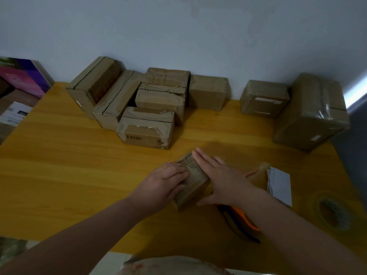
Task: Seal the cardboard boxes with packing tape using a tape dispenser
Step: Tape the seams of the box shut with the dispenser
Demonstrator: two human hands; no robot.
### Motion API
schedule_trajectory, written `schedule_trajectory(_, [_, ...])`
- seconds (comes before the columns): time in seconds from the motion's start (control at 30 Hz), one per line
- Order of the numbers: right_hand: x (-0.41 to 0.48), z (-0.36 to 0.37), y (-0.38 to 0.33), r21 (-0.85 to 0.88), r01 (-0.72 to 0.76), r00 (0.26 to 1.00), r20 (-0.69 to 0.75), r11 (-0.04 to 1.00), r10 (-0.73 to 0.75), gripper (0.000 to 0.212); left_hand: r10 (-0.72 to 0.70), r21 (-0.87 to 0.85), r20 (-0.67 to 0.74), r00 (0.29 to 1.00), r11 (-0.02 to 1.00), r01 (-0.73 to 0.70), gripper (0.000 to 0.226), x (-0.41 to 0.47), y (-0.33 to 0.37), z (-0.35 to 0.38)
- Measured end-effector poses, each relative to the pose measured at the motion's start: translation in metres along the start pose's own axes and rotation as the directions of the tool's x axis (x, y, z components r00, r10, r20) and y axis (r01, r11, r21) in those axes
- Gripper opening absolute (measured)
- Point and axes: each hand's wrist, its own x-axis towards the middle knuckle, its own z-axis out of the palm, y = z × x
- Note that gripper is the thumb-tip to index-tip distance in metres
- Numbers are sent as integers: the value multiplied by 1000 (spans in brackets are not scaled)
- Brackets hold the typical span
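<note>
Okay, on my feed both hands are on one small cardboard box [193, 180], which sits on the yellow table [79, 175] near the front edge, turned at an angle so its long side runs away from me and to the left. The left hand [164, 182] is against the box's left face, its fingers laid close together and reaching up onto the top edge. The right hand [219, 175] lies flat over the top right of the box, fingers straight and pressed together, pointing toward the far end, with the thumb stretched out toward the near corner. So the box is sandwiched right between the two palms, touching both. Just beside it, half hidden under the right forearm, I can see the orange and blue tape dispenser [241, 222] lying on the table, touched by neither hand. Further right there's a white paper slip [280, 183], and beyond that a roll of tape [333, 213] lying flat near the table's right edge. Along the back wall is a cluster of worn boxes [147, 108], a separate medium box [264, 98], and a big taped box [311, 112] at far right.
</note>
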Motion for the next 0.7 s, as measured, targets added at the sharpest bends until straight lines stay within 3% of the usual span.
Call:
schedule_trajectory(0.1, [2, -1, -7, -147, 32, 996, -77, 989, -44, 131, -10, -5, -7, 1000, 1000, 10, 39, 0, 1, 1])
schedule_trajectory(0.33, [-3, -3, -11, -187, 48, 991, -112, 981, -70, 119, -11, -10, 20, 1000, 1000, 11, 40, 0, 0, 0])
schedule_trajectory(0.7, [-30, -3, 5, -80, 51, 985, -163, 995, -64, 81, -48, 23, 96, 994, 999, 46, 50, 2, 5, -5])
